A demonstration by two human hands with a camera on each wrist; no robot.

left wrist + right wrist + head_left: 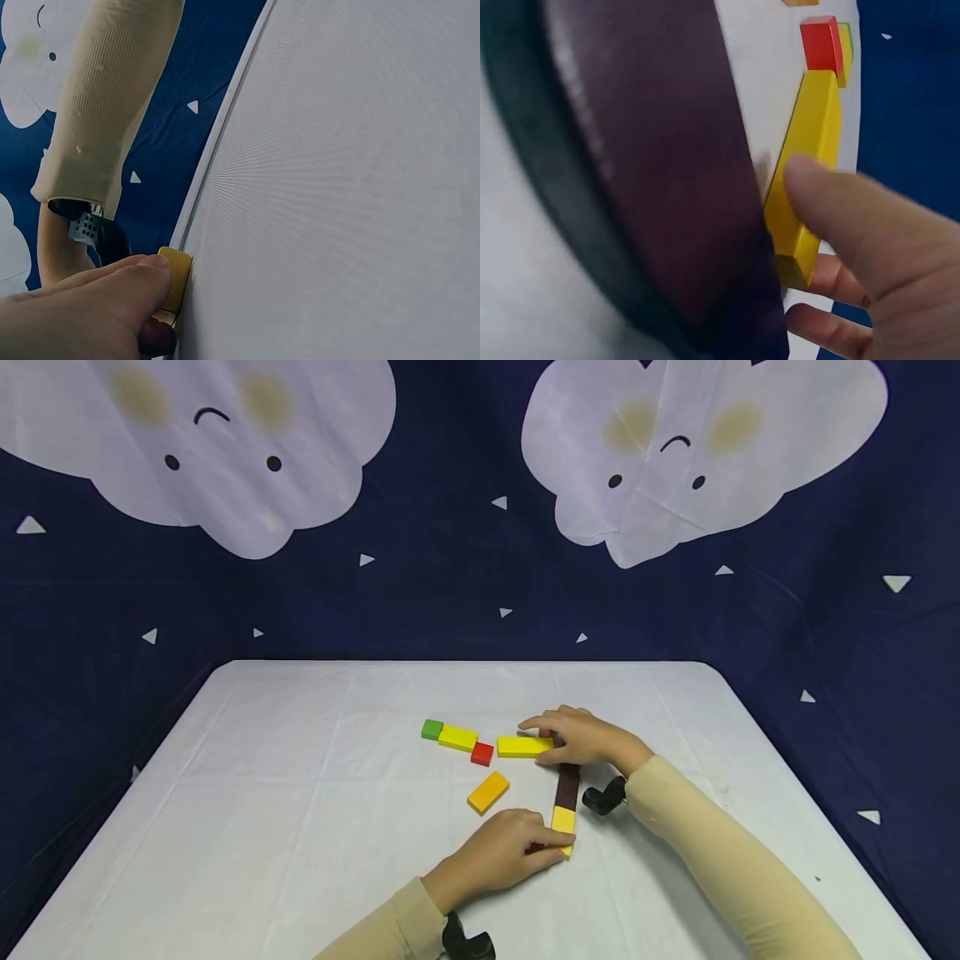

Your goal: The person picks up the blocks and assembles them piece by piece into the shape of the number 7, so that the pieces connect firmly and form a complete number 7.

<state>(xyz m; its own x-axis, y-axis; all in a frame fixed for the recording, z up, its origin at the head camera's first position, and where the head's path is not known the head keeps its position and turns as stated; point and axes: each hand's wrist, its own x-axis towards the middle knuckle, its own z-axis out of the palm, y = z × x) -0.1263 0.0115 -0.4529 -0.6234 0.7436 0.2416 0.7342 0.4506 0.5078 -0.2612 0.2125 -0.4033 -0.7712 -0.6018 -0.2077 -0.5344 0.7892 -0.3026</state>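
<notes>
My left hand (pixel 506 852) pinches the near end of a light yellow block (pixel 562 820), also seen as a yellow end (pixel 177 277) in the left wrist view. Against its far end lies a dark brown block (pixel 567 787), forming one line. At the far end of that line, my right hand (pixel 581 739) grips a long yellow block (pixel 523 747). In the right wrist view, the thumb lies on this yellow block (pixel 806 142), with fingers on the other side. A dark surface (pixel 652 150) fills much of that view's left half. The right hand partly hides where the pieces meet.
Left of the long yellow block, a red block (pixel 482 753), a yellow block (pixel 458 737) and a green block (pixel 432 729) form a slanting row. An orange-yellow block (pixel 488 792) lies apart between the hands. All rest on a white-covered table (pixel 300 827) before a dark blue cloth.
</notes>
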